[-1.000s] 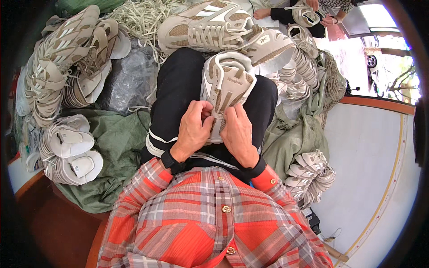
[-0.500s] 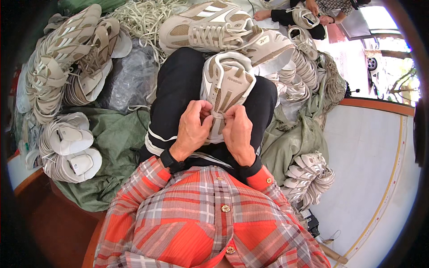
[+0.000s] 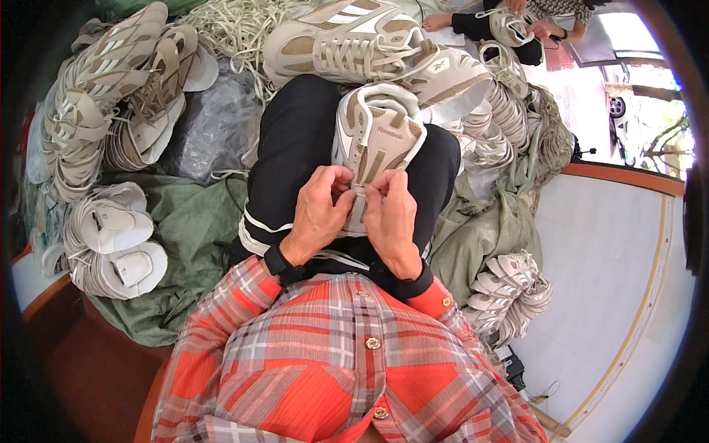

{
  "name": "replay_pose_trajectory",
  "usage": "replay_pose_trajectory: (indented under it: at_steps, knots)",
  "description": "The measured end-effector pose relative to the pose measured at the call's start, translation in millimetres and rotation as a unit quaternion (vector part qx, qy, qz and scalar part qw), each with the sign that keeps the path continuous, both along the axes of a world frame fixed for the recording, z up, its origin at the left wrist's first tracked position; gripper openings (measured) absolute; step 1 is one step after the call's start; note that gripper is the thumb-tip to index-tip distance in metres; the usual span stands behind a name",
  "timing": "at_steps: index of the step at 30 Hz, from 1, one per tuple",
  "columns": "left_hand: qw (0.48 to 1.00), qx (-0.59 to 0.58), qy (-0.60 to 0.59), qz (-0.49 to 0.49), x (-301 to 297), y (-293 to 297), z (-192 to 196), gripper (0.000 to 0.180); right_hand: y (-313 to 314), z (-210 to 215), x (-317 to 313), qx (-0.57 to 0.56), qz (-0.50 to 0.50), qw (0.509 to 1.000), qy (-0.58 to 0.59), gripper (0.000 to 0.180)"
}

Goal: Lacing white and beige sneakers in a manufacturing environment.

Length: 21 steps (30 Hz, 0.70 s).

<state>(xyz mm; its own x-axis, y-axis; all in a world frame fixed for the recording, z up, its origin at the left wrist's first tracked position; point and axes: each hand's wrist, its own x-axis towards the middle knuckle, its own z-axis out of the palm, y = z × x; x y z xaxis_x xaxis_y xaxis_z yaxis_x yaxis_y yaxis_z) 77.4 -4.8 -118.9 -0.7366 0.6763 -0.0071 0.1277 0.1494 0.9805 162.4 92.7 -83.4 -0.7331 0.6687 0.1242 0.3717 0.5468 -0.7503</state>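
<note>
A beige and tan sneaker upper (image 3: 390,139) rests across my dark-trousered thighs, its collar pointing away from me. My left hand (image 3: 321,207) is closed in a pinch at the left side of its lower eyelets. Opposite it, my right hand (image 3: 391,218) pinches at the right edge of the same opening. Between the fingertips a short pale strip of shoelace (image 3: 360,190) crosses the throat of the upper; the fingers hide its ends. More white laces (image 3: 258,227) lie over my lap beside the left wrist.
Stacked uppers (image 3: 100,96) stand at left, with pale uppers (image 3: 122,247) nearer me. Beyond my knees are laced sneaker uppers (image 3: 347,44) and a heap of laces (image 3: 236,29). More uppers (image 3: 509,295) lie at right by green cloth (image 3: 473,244). Another person's hand (image 3: 543,29) works at top right.
My right fingertips have lifted slightly and shifted a little left, nearer the middle of the upper. The left hand stays in almost the same place. The co-worker's hands have moved slightly.
</note>
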Motion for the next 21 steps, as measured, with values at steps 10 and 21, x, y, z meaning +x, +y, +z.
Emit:
replay_pose_trajectory:
  at_steps: [10,21]
  knots:
    - [0.930,-0.045,0.323,-0.166,-29,11,16,0.014,21,1,26,-0.176,-0.001,0.984,0.022,0.022]
    - [0.918,-0.140,0.358,0.095,-145,-79,49,0.013,70,89,104,-0.393,0.059,0.876,-0.273,0.027]
